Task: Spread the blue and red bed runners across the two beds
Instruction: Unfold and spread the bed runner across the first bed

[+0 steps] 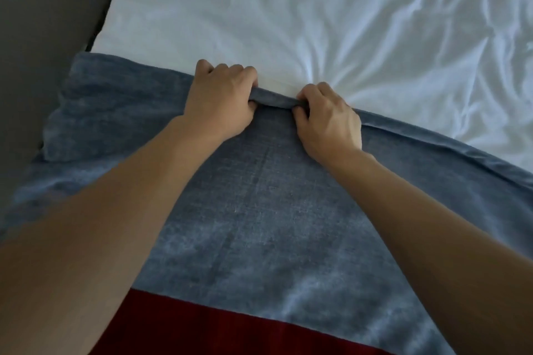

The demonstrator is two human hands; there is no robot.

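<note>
A blue bed runner [259, 210] lies across the near part of a bed with a wrinkled white sheet [288, 14]. Its far hem runs from the left bed edge down to the right. My left hand [222, 98] and my right hand [326, 118] sit close together on that hem, each pinching a fold of the blue fabric between curled fingers and thumb. A red strip [202, 326] of runner shows at the bottom, between my forearms, with its lower part hidden.
A dark grey surface [43, 37] borders the bed on the left. The blue runner's left end [72, 130] drapes over the mattress edge. The white sheet stretches far and right, creased toward my hands.
</note>
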